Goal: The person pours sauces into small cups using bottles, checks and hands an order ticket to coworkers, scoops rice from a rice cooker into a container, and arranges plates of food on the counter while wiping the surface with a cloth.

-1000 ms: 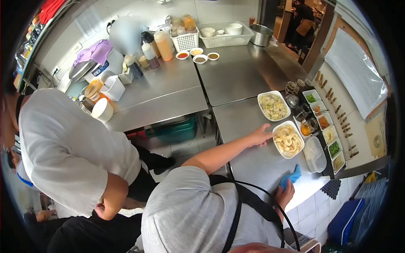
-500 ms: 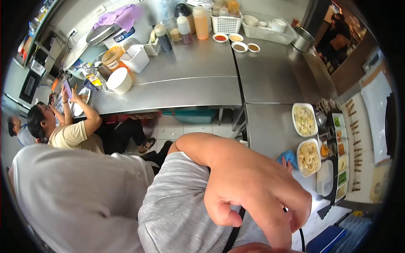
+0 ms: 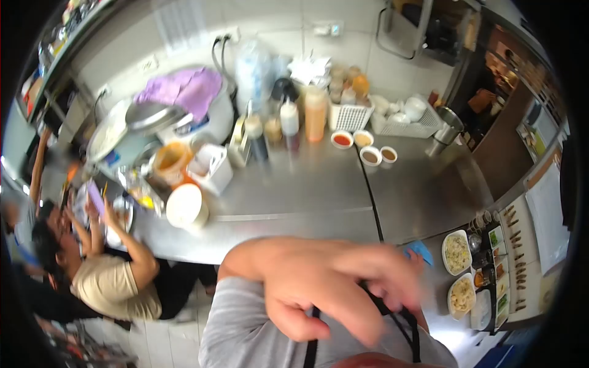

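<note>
My left hand [image 3: 325, 282] is large in the foreground, raised close to the camera at the end of a bent arm in a grey sleeve. Its fingers are apart and blurred, with nothing seen in them. Black straps [image 3: 405, 328] hang just behind it over the grey shirt. Farther right, my right hand [image 3: 418, 262] is mostly hidden behind the left; a few fingers show against a bunched blue cloth [image 3: 419, 250] at the counter. Beside the cloth stand a white tub of creamy, green-flecked food [image 3: 456, 252] and a second tub of pale pieces [image 3: 461, 295].
A steel counter [image 3: 294, 190] holds squeeze bottles [image 3: 315, 116], small sauce bowls [image 3: 370, 156], a white basket [image 3: 351, 118] and a white bucket [image 3: 186, 207]. A person in a beige shirt [image 3: 113, 279] sits at left holding a phone [image 3: 95, 196]. Garnish trays [image 3: 502, 270] line the right.
The view has tilted up, showing more wall. My left hand has moved left in the picture, its fingers shifting. A large grey-clothed shape at lower left is out of view.
</note>
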Demonstrator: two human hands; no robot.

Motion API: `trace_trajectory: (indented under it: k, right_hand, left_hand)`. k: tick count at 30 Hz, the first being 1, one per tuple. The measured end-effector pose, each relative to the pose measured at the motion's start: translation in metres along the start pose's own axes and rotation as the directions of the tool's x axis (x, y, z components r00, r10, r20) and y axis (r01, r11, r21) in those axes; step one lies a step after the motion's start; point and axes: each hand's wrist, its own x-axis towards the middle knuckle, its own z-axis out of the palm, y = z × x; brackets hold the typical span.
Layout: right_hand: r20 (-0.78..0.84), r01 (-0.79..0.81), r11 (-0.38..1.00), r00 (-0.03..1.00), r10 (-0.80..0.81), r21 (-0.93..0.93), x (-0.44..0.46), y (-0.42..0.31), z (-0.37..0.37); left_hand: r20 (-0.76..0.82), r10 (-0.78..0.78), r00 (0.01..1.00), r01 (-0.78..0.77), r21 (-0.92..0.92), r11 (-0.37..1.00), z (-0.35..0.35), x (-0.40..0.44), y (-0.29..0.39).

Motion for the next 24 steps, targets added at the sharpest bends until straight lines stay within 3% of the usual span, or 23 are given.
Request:
trace_trajectory:
  k: [2, 4, 5, 6, 8, 9, 10, 11, 12, 13, 15, 17, 18, 21, 24]
  right_hand:
    - [0.019, 0.107, 0.922, 0.992, -0.123, 0.371, 0.034, -0.03, 0.032]
    - [0.09, 0.07, 0.84, 0.986, -0.14, 0.539, 0.054, -0.083, 0.05]
    - [0.182, 0.032, 0.863, 0.973, -0.143, 0.504, 0.058, -0.105, 0.061]
    - [0.185, 0.168, 0.925, 0.953, -0.241, 0.34, 0.068, -0.132, 0.057]
    - [0.173, 0.263, 0.917, 0.93, -0.323, 0.301, 0.079, -0.163, 0.064]
    - [0.173, 0.315, 0.906, 0.912, -0.371, 0.281, 0.085, -0.17, 0.069]
    - [0.171, 0.354, 0.898, 0.898, -0.404, 0.263, 0.089, -0.173, 0.079]
    - [0.16, 0.378, 0.882, 0.888, -0.432, 0.28, 0.094, -0.176, 0.084]
    - [0.149, 0.406, 0.865, 0.875, -0.462, 0.295, 0.101, -0.179, 0.087]
    - [0.14, 0.436, 0.844, 0.858, -0.495, 0.311, 0.106, -0.182, 0.091]
    - [0.135, 0.467, 0.813, 0.833, -0.537, 0.348, 0.117, -0.187, 0.096]
    - [0.123, 0.511, 0.773, 0.799, -0.588, 0.376, 0.124, -0.189, 0.101]
    - [0.113, 0.542, 0.743, 0.774, -0.624, 0.393, 0.132, -0.189, 0.106]
    - [0.12, 0.545, 0.726, 0.759, -0.64, 0.419, 0.133, -0.187, 0.104]
    - [0.121, 0.535, 0.717, 0.758, -0.641, 0.447, 0.134, -0.186, 0.102]
  left_hand:
    - [-0.257, -0.185, 0.948, 0.216, 0.097, 0.972, -0.016, -0.03, 0.01]
    - [-0.498, -0.341, 0.798, 0.5, 0.23, 0.835, -0.031, -0.075, 0.011]
    - [-0.653, -0.404, 0.641, 0.649, 0.18, 0.739, -0.036, -0.099, 0.012]
    - [-0.784, -0.428, 0.449, 0.774, 0.102, 0.625, -0.04, -0.125, 0.014]
    - [-0.966, -0.238, 0.097, 0.908, -0.012, 0.419, -0.05, -0.19, 0.019]
    - [-0.999, -0.027, -0.02, 0.935, -0.028, 0.353, -0.053, -0.224, 0.024]
    - [-0.986, 0.135, -0.102, 0.976, -0.073, 0.203, -0.054, -0.248, 0.034]
    - [-0.913, 0.403, -0.064, 0.986, -0.121, -0.118, -0.055, -0.278, 0.044]
    - [-0.814, 0.579, 0.033, 0.973, -0.105, -0.204, -0.051, -0.304, 0.053]
    - [-0.743, 0.666, 0.058, 0.885, -0.27, -0.378, -0.048, -0.34, 0.069]
    - [-0.548, 0.836, -0.033, 0.77, -0.547, -0.328, -0.039, -0.362, 0.075]
    - [-0.39, 0.86, -0.33, 0.758, -0.652, -0.006, -0.04, -0.402, 0.08]
    - [-0.284, 0.836, -0.47, 0.712, -0.682, 0.169, -0.037, -0.414, 0.077]
    - [-0.198, 0.641, -0.741, 0.62, -0.568, 0.542, -0.04, -0.411, 0.062]
    - [-0.162, 0.404, -0.901, 0.426, -0.515, 0.744, -0.039, -0.393, 0.047]
